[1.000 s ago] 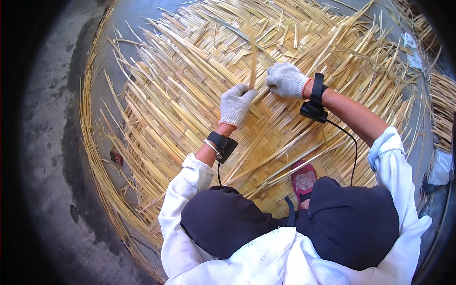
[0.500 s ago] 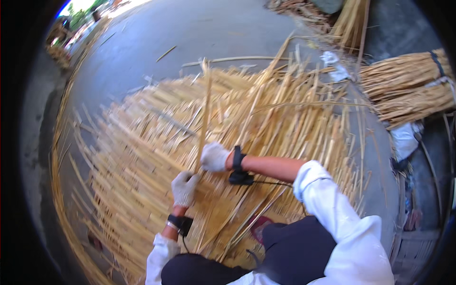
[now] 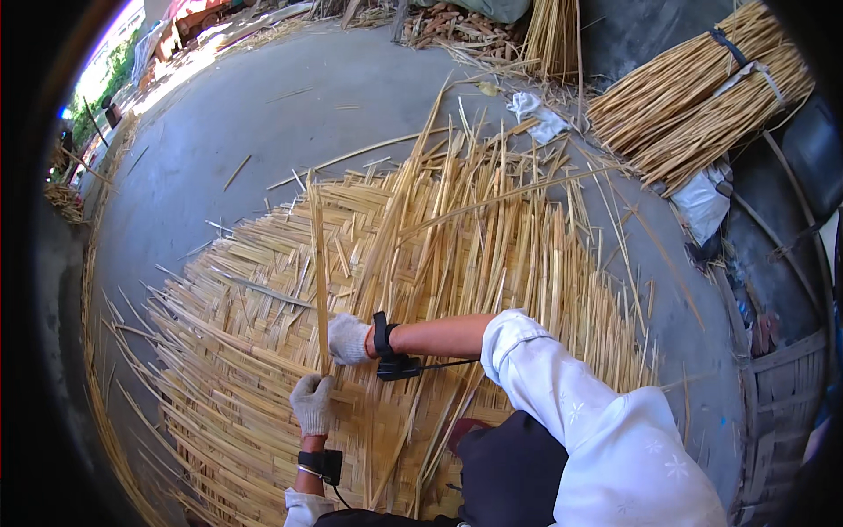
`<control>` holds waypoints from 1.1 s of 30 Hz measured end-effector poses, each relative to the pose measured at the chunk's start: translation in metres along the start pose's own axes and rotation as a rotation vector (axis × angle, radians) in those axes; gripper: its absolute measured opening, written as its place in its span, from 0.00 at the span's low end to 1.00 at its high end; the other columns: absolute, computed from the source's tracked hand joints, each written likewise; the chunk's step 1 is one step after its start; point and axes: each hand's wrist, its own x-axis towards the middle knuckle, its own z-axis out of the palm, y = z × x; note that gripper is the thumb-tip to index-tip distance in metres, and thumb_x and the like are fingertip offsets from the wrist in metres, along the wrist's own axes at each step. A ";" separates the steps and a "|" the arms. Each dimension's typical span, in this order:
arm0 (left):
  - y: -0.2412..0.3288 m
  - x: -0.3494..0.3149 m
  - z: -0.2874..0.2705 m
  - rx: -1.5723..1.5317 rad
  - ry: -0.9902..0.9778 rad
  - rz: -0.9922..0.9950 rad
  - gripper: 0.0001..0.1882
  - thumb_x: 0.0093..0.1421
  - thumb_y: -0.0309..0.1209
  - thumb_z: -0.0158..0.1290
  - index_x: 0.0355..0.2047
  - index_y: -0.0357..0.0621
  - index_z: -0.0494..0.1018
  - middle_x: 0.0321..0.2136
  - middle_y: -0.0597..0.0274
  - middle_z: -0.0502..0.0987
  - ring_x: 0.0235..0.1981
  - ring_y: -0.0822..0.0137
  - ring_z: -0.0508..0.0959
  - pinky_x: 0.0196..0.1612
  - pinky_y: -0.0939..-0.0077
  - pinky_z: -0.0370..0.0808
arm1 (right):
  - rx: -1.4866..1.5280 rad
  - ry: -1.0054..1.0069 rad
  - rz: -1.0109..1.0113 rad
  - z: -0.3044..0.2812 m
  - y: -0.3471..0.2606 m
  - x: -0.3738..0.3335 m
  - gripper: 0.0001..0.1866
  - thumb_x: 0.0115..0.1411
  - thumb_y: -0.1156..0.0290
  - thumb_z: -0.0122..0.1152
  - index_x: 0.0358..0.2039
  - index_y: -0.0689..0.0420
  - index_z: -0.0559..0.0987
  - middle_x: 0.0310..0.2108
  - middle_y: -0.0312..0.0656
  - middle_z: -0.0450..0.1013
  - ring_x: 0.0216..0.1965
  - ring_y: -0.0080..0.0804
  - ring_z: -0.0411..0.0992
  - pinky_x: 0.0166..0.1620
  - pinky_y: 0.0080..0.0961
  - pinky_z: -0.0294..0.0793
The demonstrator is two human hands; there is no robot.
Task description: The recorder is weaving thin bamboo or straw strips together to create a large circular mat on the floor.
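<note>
A flat mat woven from split reed strips (image 3: 351, 452) spreads on the floor beneath me, its loose strip ends sticking out around the edge. One long pale reed strip (image 3: 318, 255) points away from me over the weave. Gloved in white knit, my left hand (image 3: 311, 404) is closed at the strip's near end, thumb up against it. Just beyond, my right hand (image 3: 349, 339), in a matching glove, is closed against the same strip; its fingertips are partly hidden. Loose reed strips (image 3: 413, 202) lie across the mat to the right of the held one.
Bound reed bundles (image 3: 694, 97) lie at the far right, beside a white plastic bag (image 3: 702, 206). A crumpled white cloth or plastic piece (image 3: 537, 117) rests near the mat's far edge. Stalks (image 3: 551, 39) stand upright at the back. Scattered strips lie on the grey floor (image 3: 202, 123).
The view has shifted, so mat and hands sit further left and lower in the picture. Both hands stay closed at the same reed strip's near end.
</note>
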 end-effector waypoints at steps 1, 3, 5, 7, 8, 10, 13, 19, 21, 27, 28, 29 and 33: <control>0.006 -0.001 0.001 0.019 -0.002 0.004 0.09 0.50 0.27 0.58 0.22 0.32 0.73 0.17 0.65 0.72 0.21 0.77 0.69 0.27 0.80 0.68 | -0.017 0.000 -0.003 0.003 0.002 -0.002 0.09 0.39 0.63 0.60 0.14 0.56 0.78 0.17 0.48 0.73 0.23 0.48 0.73 0.28 0.39 0.72; 0.001 0.001 -0.001 0.060 0.002 -0.007 0.10 0.49 0.29 0.58 0.22 0.32 0.74 0.17 0.63 0.73 0.21 0.76 0.70 0.27 0.79 0.68 | -0.036 -0.030 0.003 0.007 0.000 -0.002 0.09 0.40 0.63 0.59 0.14 0.55 0.78 0.17 0.48 0.73 0.24 0.47 0.74 0.27 0.39 0.72; -0.004 0.004 0.001 0.074 0.016 0.004 0.11 0.49 0.30 0.58 0.22 0.32 0.74 0.16 0.63 0.73 0.21 0.76 0.70 0.27 0.78 0.69 | -0.050 -0.024 0.006 0.009 -0.001 -0.002 0.11 0.39 0.62 0.59 0.13 0.57 0.77 0.17 0.48 0.72 0.23 0.47 0.73 0.27 0.38 0.71; -0.005 0.003 0.002 0.080 0.020 -0.016 0.12 0.48 0.32 0.59 0.22 0.32 0.75 0.16 0.60 0.74 0.20 0.73 0.72 0.27 0.76 0.69 | -0.056 -0.023 0.018 0.009 -0.003 -0.003 0.12 0.39 0.61 0.59 0.12 0.58 0.76 0.17 0.49 0.72 0.22 0.46 0.72 0.26 0.38 0.71; -0.004 0.004 0.003 0.066 0.024 -0.003 0.12 0.48 0.32 0.59 0.22 0.32 0.75 0.16 0.60 0.74 0.20 0.73 0.72 0.27 0.76 0.69 | -0.053 0.007 0.004 0.008 -0.002 -0.004 0.12 0.39 0.61 0.59 0.13 0.58 0.76 0.17 0.49 0.72 0.22 0.46 0.72 0.27 0.38 0.71; -0.002 0.005 0.002 0.102 0.031 0.031 0.12 0.47 0.33 0.59 0.21 0.33 0.75 0.15 0.58 0.73 0.19 0.72 0.72 0.27 0.75 0.69 | -0.062 0.038 -0.026 0.006 -0.002 -0.003 0.12 0.39 0.61 0.60 0.13 0.58 0.77 0.18 0.49 0.72 0.22 0.46 0.72 0.27 0.38 0.71; -0.005 0.006 0.005 0.110 0.028 0.045 0.12 0.47 0.33 0.59 0.21 0.33 0.75 0.15 0.57 0.73 0.18 0.71 0.72 0.27 0.74 0.69 | -0.043 0.023 0.011 0.000 -0.002 -0.008 0.12 0.40 0.61 0.59 0.14 0.58 0.77 0.18 0.49 0.72 0.23 0.48 0.72 0.27 0.38 0.70; -0.015 -0.004 -0.004 0.167 0.082 0.005 0.14 0.47 0.38 0.59 0.22 0.37 0.76 0.17 0.54 0.74 0.20 0.65 0.74 0.28 0.71 0.70 | -0.031 -0.023 -0.055 0.003 -0.013 -0.003 0.09 0.42 0.64 0.57 0.14 0.57 0.77 0.18 0.48 0.71 0.23 0.47 0.72 0.27 0.39 0.70; -0.013 -0.013 -0.017 0.301 0.139 0.094 0.17 0.47 0.43 0.57 0.23 0.39 0.77 0.20 0.51 0.76 0.22 0.59 0.76 0.29 0.68 0.71 | 0.081 -0.016 -0.162 0.011 -0.023 0.000 0.08 0.43 0.68 0.55 0.13 0.55 0.75 0.16 0.47 0.70 0.21 0.47 0.70 0.27 0.39 0.70; 0.036 0.001 0.002 0.266 -0.120 0.050 0.27 0.53 0.56 0.50 0.29 0.42 0.78 0.27 0.46 0.76 0.29 0.51 0.76 0.32 0.63 0.70 | -0.152 -0.144 -0.059 -0.024 0.013 -0.025 0.14 0.51 0.62 0.53 0.13 0.52 0.77 0.13 0.43 0.70 0.18 0.41 0.71 0.23 0.41 0.66; 0.022 0.001 0.002 0.260 -0.103 0.092 0.19 0.53 0.44 0.53 0.36 0.41 0.76 0.31 0.48 0.77 0.33 0.54 0.77 0.37 0.66 0.72 | -0.198 -0.151 -0.030 -0.026 0.003 -0.023 0.14 0.52 0.60 0.54 0.14 0.51 0.79 0.13 0.42 0.71 0.19 0.42 0.72 0.25 0.41 0.67; 0.008 0.000 0.003 0.223 -0.047 0.120 0.19 0.53 0.42 0.53 0.39 0.40 0.75 0.33 0.48 0.77 0.35 0.55 0.77 0.40 0.66 0.72 | -0.175 -0.155 -0.037 -0.021 0.000 -0.019 0.16 0.51 0.57 0.55 0.15 0.52 0.79 0.14 0.43 0.71 0.19 0.43 0.72 0.26 0.41 0.67; -0.015 -0.016 -0.008 0.156 0.091 0.183 0.21 0.52 0.37 0.54 0.45 0.38 0.71 0.37 0.48 0.76 0.39 0.56 0.77 0.45 0.67 0.72 | -0.159 -0.067 -0.043 -0.013 -0.017 -0.014 0.11 0.50 0.58 0.59 0.23 0.52 0.80 0.28 0.44 0.73 0.35 0.44 0.70 0.38 0.43 0.64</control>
